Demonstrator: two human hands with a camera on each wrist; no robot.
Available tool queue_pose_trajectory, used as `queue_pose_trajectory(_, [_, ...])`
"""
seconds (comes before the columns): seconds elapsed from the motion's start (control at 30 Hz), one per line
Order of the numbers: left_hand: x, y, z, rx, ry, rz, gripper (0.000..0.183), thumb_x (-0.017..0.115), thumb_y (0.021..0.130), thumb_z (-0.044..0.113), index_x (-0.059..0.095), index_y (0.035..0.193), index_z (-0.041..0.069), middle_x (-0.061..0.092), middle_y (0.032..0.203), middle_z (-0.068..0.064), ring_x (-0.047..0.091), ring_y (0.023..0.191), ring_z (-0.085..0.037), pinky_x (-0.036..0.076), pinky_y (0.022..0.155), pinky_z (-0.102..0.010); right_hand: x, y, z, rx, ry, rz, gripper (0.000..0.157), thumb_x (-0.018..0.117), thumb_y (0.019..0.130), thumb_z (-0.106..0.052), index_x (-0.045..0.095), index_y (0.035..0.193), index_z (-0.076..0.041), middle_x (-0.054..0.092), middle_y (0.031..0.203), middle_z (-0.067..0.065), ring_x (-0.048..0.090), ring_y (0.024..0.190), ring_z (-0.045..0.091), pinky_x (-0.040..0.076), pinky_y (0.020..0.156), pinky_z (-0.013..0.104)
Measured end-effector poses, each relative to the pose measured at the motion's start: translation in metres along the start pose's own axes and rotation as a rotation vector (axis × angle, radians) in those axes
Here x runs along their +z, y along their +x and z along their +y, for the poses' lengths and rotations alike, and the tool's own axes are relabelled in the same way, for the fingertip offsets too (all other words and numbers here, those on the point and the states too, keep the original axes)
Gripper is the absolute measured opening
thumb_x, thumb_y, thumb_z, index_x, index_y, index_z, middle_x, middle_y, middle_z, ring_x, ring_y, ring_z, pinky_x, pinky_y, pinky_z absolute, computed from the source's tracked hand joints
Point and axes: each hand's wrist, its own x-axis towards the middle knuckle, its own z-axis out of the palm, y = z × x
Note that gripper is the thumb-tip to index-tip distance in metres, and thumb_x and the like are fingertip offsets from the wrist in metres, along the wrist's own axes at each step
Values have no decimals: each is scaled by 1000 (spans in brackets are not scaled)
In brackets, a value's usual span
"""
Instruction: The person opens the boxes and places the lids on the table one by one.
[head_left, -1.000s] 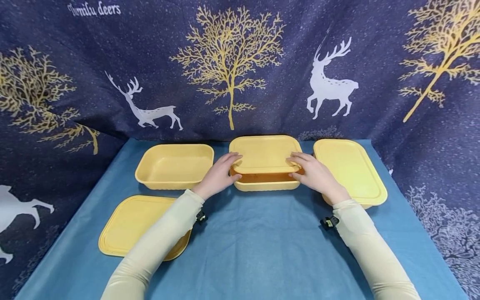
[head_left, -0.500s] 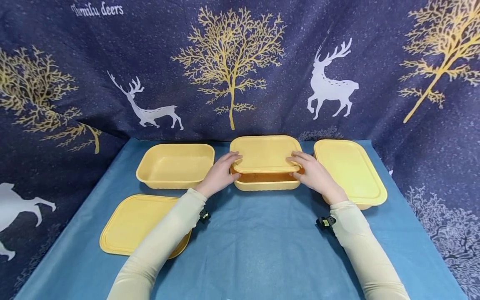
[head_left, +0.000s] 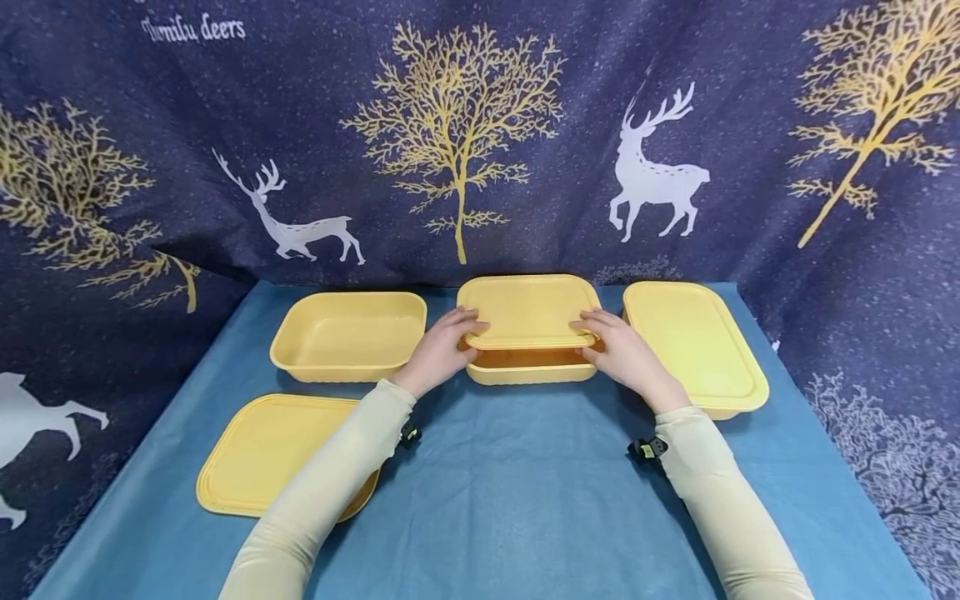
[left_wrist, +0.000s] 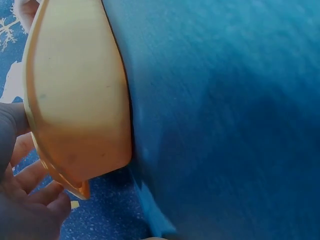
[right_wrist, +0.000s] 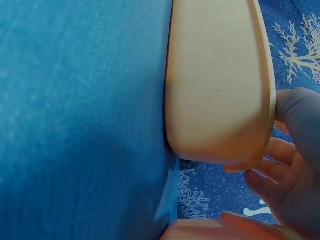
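Note:
A yellow rectangular box (head_left: 532,375) sits at the back centre of the table. Its yellow lid (head_left: 528,310) lies over it, with a dark gap showing along the front between lid and rim. At the lid's front left corner, my left hand (head_left: 441,352) grips it, fingers on top and thumb at the box rim. My right hand (head_left: 626,354) holds the opposite front corner the same way. Each wrist view shows the box's outer wall, with the left thumb (left_wrist: 17,117) and right thumb (right_wrist: 287,105) right at the rim.
Left of the middle box stands an uncovered yellow box (head_left: 348,333). A loose yellow lid (head_left: 277,450) lies in front of it, partly behind the left sleeve. On the right is a yellow box with its lid on (head_left: 693,342). A dark patterned cloth (head_left: 300,100) hangs behind the table.
Both hands keep their hold on the lid, and the gap at the front stays about the same. The right forearm has shifted slightly inward.

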Motion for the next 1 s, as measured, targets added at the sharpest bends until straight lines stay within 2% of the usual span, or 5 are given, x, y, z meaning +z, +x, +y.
queue_pose_trajectory(0.33, [2, -6, -3, 77, 66, 47, 41, 66, 98, 16, 62, 139, 12, 49, 152, -9, 30, 148, -29, 28, 118, -48, 2, -4, -2, -38, -8, 53, 44, 72, 93, -13, 63, 135, -3, 50, 147, 21, 37, 142, 41, 28, 115, 57])
queue_pose_trajectory(0.57, [1, -8, -2, 103, 122, 86, 41, 60, 99, 12, 60, 140, 9, 50, 150, -11, 34, 146, -31, 32, 116, -48, 3, -5, -3, -58, -18, 90, 41, 70, 95, -18, 64, 134, -4, 52, 145, 20, 39, 141, 41, 30, 113, 58])
queue_pose_trajectory(0.8, [-1, -6, -2, 117, 165, 124, 40, 56, 101, 11, 60, 140, 7, 52, 148, -12, 37, 144, -32, 37, 112, -49, 2, -2, -5, -80, -19, 149, 41, 72, 91, 0, 66, 131, -5, 56, 142, 20, 43, 137, 40, 34, 112, 57])
queue_pose_trajectory(1.0, [-4, -5, -3, 152, 164, 173, 38, 55, 100, 11, 62, 137, 7, 55, 145, -13, 43, 140, -34, 34, 114, -47, 2, 0, -6, -103, -37, 217, 41, 67, 91, 7, 68, 130, -6, 59, 138, 20, 47, 134, 41, 37, 110, 57])
